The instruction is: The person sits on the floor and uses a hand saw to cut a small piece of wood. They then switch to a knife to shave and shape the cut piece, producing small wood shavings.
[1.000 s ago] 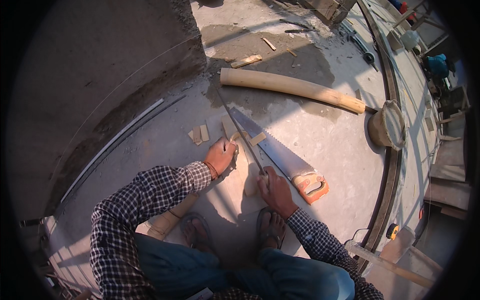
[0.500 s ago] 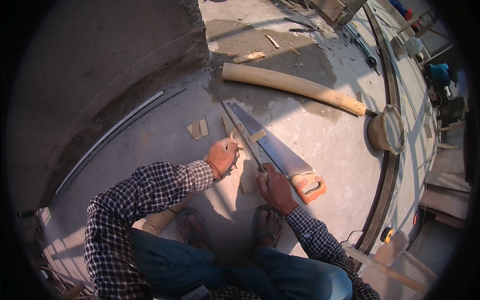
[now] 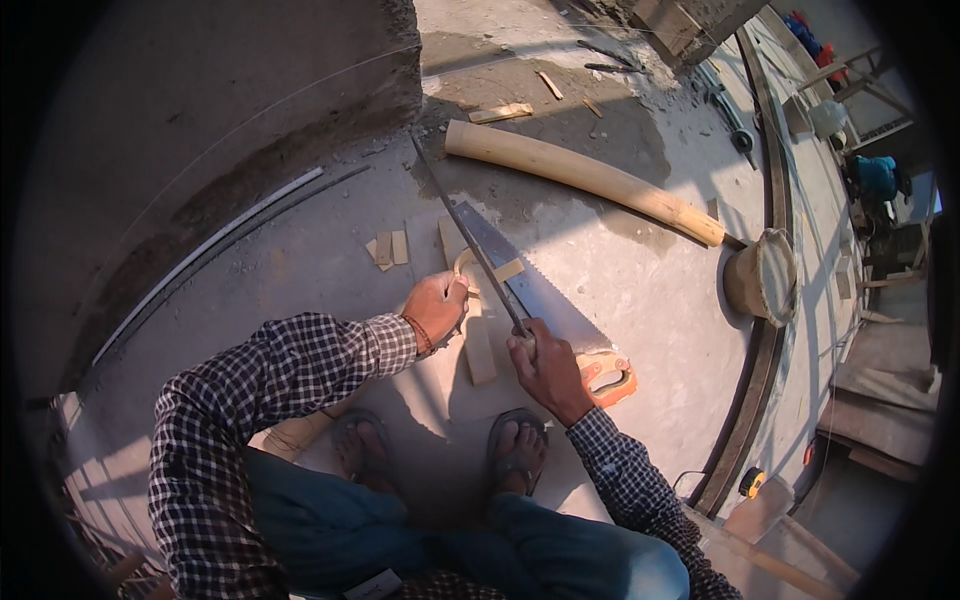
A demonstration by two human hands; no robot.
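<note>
Gripping a thin dark blade [image 3: 478, 250] by its lower end, the right hand [image 3: 548, 368] is clamped around it, fingers closed, with the blade slanting up and away toward the concrete wall [image 3: 200, 130]. The left hand [image 3: 436, 310] is closed on the top of a small pale wood piece [image 3: 478, 345] that lies on the concrete floor [image 3: 640, 300] between the hands, pinning it down. Compared with a second ago, the right hand has slid forward and up, so the blade now reaches farther past the wood piece, while the left hand has hardly shifted; it reads as one stroke of a back-and-forth cut or scrape on the wood. Under the blade lies a handsaw [image 3: 520, 280] flat on the floor, its orange handle [image 3: 608, 377] just beside the right hand. Two sandalled feet [image 3: 515, 450] rest below the hands. Small wood offcuts [image 3: 388, 248] lie near the left hand, and farther off a long pale log [image 3: 585, 178] stretches across the floor toward a round basket [image 3: 760, 278].
</note>
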